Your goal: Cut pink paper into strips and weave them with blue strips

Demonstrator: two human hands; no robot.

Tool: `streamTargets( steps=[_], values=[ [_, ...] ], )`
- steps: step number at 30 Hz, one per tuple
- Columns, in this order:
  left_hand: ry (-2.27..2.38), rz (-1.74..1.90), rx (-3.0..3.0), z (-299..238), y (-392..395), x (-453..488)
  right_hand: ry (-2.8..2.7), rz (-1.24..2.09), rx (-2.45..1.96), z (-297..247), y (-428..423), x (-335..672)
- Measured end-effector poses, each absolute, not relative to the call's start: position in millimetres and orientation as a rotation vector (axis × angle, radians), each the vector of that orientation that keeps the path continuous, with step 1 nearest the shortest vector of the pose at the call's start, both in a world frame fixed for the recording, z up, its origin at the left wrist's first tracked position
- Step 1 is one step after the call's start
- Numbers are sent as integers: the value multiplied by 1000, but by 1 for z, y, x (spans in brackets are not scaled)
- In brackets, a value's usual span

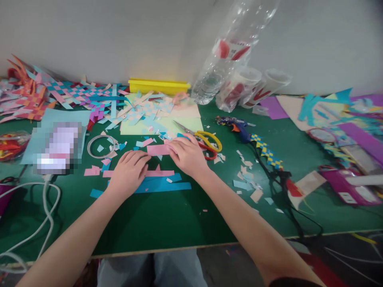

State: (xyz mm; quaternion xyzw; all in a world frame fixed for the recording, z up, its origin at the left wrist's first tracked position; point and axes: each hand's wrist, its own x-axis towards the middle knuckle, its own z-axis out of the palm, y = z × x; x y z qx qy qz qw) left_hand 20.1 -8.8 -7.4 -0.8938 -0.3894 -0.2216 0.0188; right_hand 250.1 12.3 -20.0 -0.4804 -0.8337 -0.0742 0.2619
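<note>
Toward the left end of the green desk (167, 227), a phone with a blurred screen (61, 145) lies on a light-blue paper sheet (64, 115); its white cable (45, 195) runs toward the front edge, likely keeping it powered within view. Next, a pale ring-shaped tape roll (89, 146) lies flat, perhaps to stop it rolling. The left hand (130, 169) rests palm down, fingers loosely curled, across a long pink paper strip (160, 173), perhaps steadying it; whether it grips anything I cannot tell. Flat blue paper strips (179, 186) lie on its front-edge side. Midway between front and back edges, a short pink paper strip (157, 150) has its right end pinched by the right hand (187, 153), apparently for control. Just beside that hand are yellow-and-red-handled scissors (198, 133), within easy reach. Farther right, a blue glue gun (243, 134) points toward the back edge, its hot end seemingly kept away from the arms.
</note>
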Motion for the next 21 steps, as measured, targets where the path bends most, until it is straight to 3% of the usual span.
streamTargets(
  steps=[21],
  values=[
    [-1290, -614, -2788, -11, -3, 17, -2418, 36, -1281, -19, -4, 233]
  ],
)
